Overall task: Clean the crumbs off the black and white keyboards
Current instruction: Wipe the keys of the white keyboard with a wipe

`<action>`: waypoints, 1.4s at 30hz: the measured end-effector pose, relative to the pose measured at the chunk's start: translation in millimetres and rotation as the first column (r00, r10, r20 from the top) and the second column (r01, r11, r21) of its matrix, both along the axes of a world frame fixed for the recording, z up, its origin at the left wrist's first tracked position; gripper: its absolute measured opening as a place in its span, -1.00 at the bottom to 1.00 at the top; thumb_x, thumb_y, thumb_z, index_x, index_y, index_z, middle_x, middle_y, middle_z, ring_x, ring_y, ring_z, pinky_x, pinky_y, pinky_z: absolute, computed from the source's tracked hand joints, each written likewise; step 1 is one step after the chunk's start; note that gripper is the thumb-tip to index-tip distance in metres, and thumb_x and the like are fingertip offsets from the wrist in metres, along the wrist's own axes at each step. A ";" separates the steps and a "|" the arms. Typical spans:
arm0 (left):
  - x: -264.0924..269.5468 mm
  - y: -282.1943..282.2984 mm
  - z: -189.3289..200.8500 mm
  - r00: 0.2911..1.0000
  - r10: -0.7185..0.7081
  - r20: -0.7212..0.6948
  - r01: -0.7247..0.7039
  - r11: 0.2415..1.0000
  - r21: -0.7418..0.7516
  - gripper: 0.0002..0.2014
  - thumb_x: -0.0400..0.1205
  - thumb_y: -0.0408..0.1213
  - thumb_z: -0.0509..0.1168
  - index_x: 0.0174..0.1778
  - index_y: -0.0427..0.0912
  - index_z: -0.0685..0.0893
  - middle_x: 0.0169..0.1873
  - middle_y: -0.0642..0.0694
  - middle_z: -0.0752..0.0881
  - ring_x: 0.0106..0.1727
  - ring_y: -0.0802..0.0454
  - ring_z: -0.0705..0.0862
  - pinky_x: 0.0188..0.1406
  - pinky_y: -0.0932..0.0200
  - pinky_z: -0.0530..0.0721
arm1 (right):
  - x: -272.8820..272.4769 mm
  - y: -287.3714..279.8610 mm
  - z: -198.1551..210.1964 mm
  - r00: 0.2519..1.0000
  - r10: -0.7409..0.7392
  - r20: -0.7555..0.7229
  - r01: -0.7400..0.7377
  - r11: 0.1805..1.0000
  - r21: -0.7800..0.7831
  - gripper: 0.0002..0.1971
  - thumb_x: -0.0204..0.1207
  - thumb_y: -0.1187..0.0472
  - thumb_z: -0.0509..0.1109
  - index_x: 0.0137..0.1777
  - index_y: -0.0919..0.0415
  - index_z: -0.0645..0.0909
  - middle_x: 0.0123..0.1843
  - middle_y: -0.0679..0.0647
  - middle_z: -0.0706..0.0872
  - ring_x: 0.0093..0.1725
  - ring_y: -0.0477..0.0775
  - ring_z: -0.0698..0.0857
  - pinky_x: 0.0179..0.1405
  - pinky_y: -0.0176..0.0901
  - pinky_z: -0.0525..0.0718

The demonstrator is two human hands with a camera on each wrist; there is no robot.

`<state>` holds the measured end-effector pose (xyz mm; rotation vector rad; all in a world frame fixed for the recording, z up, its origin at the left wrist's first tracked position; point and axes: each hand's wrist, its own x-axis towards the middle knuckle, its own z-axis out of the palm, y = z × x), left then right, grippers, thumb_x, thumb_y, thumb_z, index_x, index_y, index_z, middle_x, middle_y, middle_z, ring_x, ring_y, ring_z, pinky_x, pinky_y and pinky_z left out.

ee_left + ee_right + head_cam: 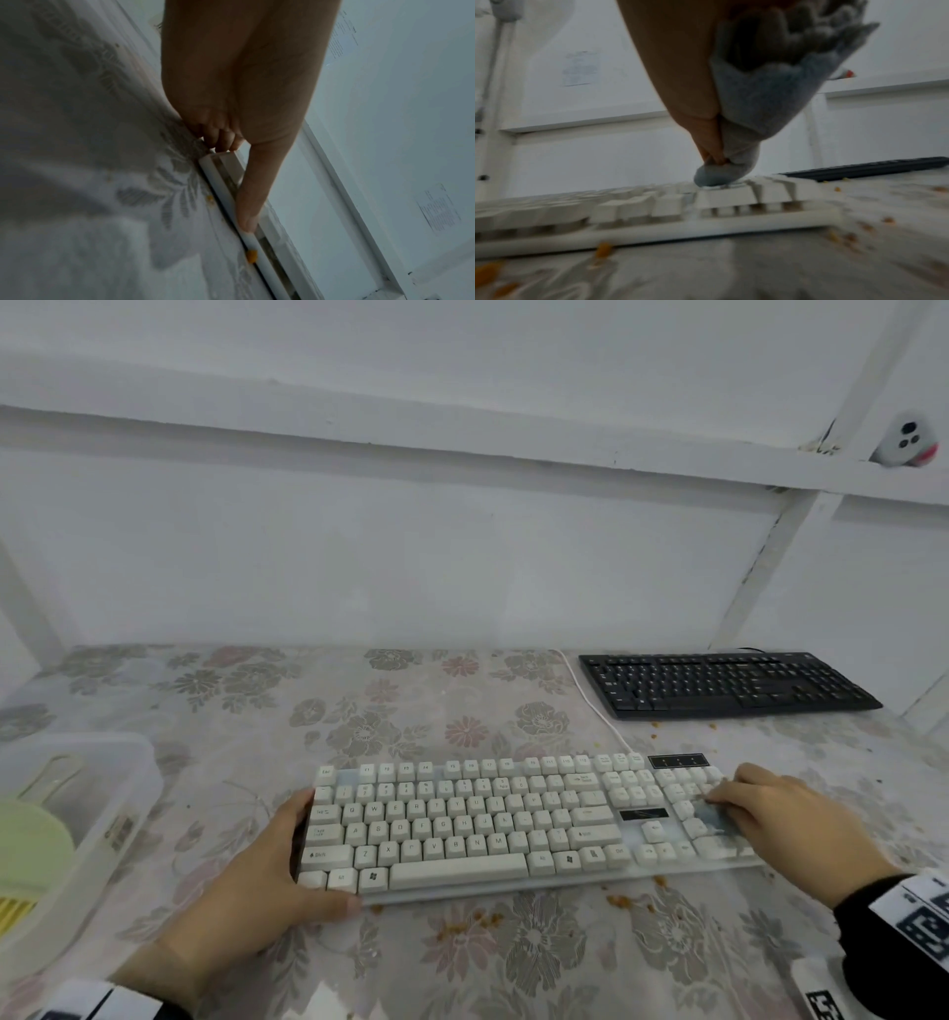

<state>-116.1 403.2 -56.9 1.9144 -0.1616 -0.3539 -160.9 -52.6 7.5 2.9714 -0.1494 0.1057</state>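
**Wiping the white keyboard**

My left hand [267, 880] grips the white keyboard's [462, 819] left end, thumb along its smooth front rim and fingers [223, 140] curled round the edge. My right hand [785, 819] pinches a soft grey cloth [734, 162] onto the blocky number keys. Orange crumbs [624, 900] dot the floral bench [411, 701] just beside my right fingers. The flat black keyboard [724, 683] lies beyond them.

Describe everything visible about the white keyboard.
The white keyboard is a full-size board with raised off-white keycaps, a number pad and a white cable running from its back edge. It lies flat on the floral tablecloth, near the front, with orange crumbs scattered by its front edge. The left hand grips its left end; the right hand presses a grey-blue cloth onto the number pad keys.
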 end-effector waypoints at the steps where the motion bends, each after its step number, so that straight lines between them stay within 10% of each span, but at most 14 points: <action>1: 0.0 -0.7 0.4 1.000 0.005 -0.001 -0.005 1.000 -0.003 0.28 -0.16 0.07 0.72 0.54 0.17 0.29 0.18 0.31 0.70 0.17 0.38 0.68 0.27 0.12 0.63 | -0.2 -3.9 1.8 1.000 -0.023 -0.005 0.023 1.000 0.017 -0.80 0.63 0.14 0.26 0.04 -0.15 0.70 -0.14 -0.14 0.54 -0.16 0.04 0.63 -0.34 -0.12 0.56; 9: -0.3 -0.8 2.0 1.000 -0.015 0.004 0.015 1.000 -0.008 0.32 -0.24 0.22 0.70 0.51 0.22 0.28 0.13 0.51 0.65 0.15 0.42 0.68 0.22 0.18 0.62 | -3.5 -25.2 17.1 0.970 -0.221 -0.100 0.231 0.967 0.105 -0.77 0.65 0.17 0.26 -0.18 -0.22 0.54 -0.13 -0.08 0.52 -0.12 0.06 0.65 -0.16 -0.10 0.56; 14: -1.0 -1.4 3.6 1.000 -0.003 0.005 0.003 1.000 -0.007 0.33 -0.33 0.32 0.65 0.45 0.27 0.29 0.14 0.39 0.70 0.12 0.45 0.68 0.15 0.24 0.61 | 2.7 11.5 24.6 0.998 -0.055 -0.013 0.056 0.933 0.356 -0.83 0.57 0.16 0.39 0.11 0.03 0.74 -0.05 -0.04 0.57 -0.11 0.01 0.63 -0.09 -0.07 0.58; 28: -0.1 -0.1 2.0 1.000 -0.003 -0.014 0.003 1.000 -0.006 0.30 -0.26 0.24 0.70 0.47 0.25 0.31 0.13 0.40 0.70 0.14 0.41 0.69 0.20 0.17 0.62 | 10.2 -7.9 18.3 0.980 -0.181 -0.081 0.188 0.978 0.091 -0.86 0.56 0.14 0.36 -0.11 -0.04 0.76 -0.16 -0.11 0.52 -0.19 -0.02 0.62 -0.26 -0.18 0.54; 35: 0.2 0.2 0.7 1.000 0.026 -0.009 -0.026 1.000 0.011 0.36 -0.31 0.26 0.69 0.52 0.23 0.31 0.18 0.31 0.70 0.17 0.35 0.69 0.29 0.07 0.62 | 7.1 24.5 14.0 0.997 0.083 -0.012 -0.074 0.937 0.340 -0.87 0.53 0.15 0.44 0.00 -0.07 0.78 -0.12 -0.20 0.57 -0.19 -0.18 0.61 -0.27 -0.23 0.52; 42: -1.5 -0.4 3.8 1.000 0.016 -0.023 -0.016 1.000 -0.001 0.36 -0.29 0.23 0.70 0.52 0.22 0.31 0.22 0.27 0.68 0.19 0.34 0.69 0.33 0.02 0.62 | 7.1 -14.9 5.0 0.993 -0.120 -0.004 0.116 0.951 0.287 -0.86 0.55 0.20 0.40 0.01 0.03 0.78 -0.18 -0.18 0.52 -0.22 -0.08 0.56 -0.26 -0.17 0.50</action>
